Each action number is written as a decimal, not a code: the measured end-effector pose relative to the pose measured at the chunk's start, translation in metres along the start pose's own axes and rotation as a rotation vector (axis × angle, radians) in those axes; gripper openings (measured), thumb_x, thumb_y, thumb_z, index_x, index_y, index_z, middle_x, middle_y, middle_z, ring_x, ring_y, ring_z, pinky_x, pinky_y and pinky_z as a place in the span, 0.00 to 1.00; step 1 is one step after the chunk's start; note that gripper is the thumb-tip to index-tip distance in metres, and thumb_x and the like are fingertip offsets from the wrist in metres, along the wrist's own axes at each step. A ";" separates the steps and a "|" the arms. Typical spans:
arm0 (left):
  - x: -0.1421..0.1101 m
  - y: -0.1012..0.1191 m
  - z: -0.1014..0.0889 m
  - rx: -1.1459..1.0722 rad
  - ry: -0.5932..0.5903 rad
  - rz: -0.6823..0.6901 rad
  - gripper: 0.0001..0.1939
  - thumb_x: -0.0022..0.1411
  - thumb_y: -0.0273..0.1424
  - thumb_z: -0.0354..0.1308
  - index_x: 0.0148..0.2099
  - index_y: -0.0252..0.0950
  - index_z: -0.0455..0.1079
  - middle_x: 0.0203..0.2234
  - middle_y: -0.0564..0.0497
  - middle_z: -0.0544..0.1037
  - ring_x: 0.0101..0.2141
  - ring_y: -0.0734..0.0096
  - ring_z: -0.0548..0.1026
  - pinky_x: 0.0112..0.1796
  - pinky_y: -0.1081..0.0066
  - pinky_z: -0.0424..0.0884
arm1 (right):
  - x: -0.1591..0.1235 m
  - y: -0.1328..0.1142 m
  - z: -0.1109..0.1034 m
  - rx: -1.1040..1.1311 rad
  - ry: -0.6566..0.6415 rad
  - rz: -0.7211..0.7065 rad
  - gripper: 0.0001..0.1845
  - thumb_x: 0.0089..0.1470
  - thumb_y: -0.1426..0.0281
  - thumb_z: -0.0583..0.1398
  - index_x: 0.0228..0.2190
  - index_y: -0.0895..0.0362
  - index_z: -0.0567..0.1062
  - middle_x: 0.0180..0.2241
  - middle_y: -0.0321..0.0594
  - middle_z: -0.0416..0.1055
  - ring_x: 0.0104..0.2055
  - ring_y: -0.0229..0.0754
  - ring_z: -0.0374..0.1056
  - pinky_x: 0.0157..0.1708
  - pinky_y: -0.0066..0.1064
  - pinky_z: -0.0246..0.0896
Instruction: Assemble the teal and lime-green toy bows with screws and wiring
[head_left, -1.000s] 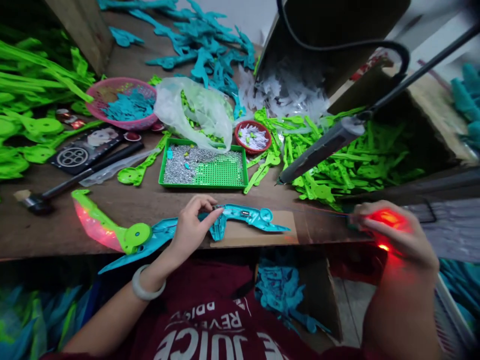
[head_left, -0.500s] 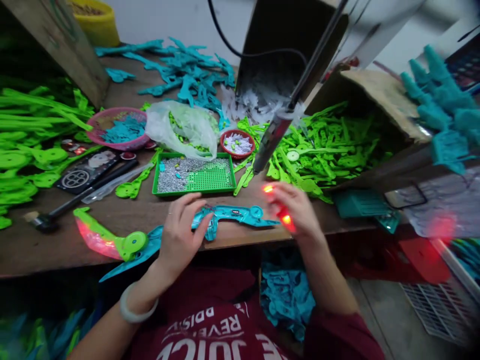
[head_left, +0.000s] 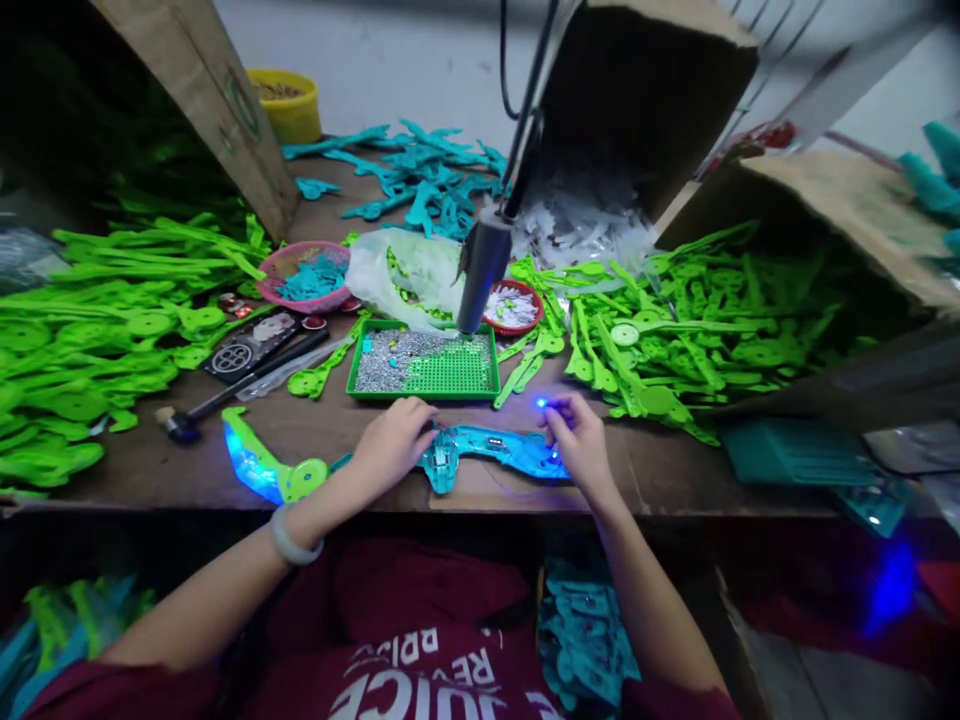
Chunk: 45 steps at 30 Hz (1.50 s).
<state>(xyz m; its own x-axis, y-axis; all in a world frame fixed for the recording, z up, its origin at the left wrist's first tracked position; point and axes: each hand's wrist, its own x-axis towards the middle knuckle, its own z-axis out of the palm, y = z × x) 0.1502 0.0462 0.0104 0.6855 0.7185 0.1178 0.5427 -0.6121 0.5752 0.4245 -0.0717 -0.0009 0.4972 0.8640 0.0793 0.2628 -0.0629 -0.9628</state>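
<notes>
A blue plastic toy shell [head_left: 514, 452] lies along the table's front edge, its inside facing up with small parts and a thin wire. My left hand [head_left: 397, 440] is closed on the shell's left part. At the far left end, a green arm with a round hub [head_left: 306, 480] carries a clear piece [head_left: 251, 465] glowing blue. My right hand [head_left: 577, 440] is over the shell's right end, thumb and forefinger pinching a small lit LED [head_left: 541, 403]. Its other fingers partly hide another blue glow in the shell.
A green tray [head_left: 454, 378] of small screws sits behind the shell, under a hanging electric screwdriver [head_left: 486, 265]. Green parts [head_left: 675, 310] heap on both sides. A pink basket [head_left: 274, 285], a red basket [head_left: 525, 322] and a hammer [head_left: 225, 395] are nearby.
The lights have gone from red to blue. My view has turned, so the bench appears shifted right. My right hand is now lower, closer to the shell's right end; my left hand still holds the shell.
</notes>
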 end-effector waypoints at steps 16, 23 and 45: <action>-0.001 0.031 0.020 -0.840 0.180 -0.327 0.15 0.55 0.39 0.67 0.41 0.36 0.77 0.41 0.44 0.81 0.42 0.61 0.80 0.46 0.61 0.76 | 0.004 0.008 0.026 -0.157 -0.193 -0.158 0.13 0.61 0.61 0.57 0.37 0.56 0.77 0.22 0.35 0.72 0.20 0.38 0.66 0.24 0.29 0.63; -0.005 0.033 0.011 -1.087 0.021 -0.524 0.22 0.50 0.45 0.71 0.40 0.34 0.75 0.35 0.45 0.82 0.37 0.61 0.81 0.40 0.64 0.77 | 0.000 0.013 0.025 -0.139 -0.143 -0.120 0.16 0.60 0.58 0.57 0.33 0.57 0.77 0.26 0.40 0.75 0.27 0.42 0.71 0.30 0.31 0.66; 0.051 0.013 -0.074 0.042 0.331 0.257 0.13 0.63 0.40 0.61 0.50 0.50 0.76 0.52 0.49 0.79 0.51 0.52 0.77 0.51 0.52 0.76 | -0.007 0.015 0.031 0.049 -0.193 -0.023 0.11 0.64 0.63 0.55 0.37 0.55 0.75 0.29 0.36 0.73 0.25 0.36 0.66 0.28 0.27 0.61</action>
<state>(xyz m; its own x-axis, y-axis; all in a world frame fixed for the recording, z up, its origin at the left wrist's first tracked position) 0.1562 0.0990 0.0839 0.6120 0.6035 0.5111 0.3982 -0.7935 0.4601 0.3996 -0.0628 -0.0234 0.3228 0.9449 0.0554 0.2296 -0.0214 -0.9730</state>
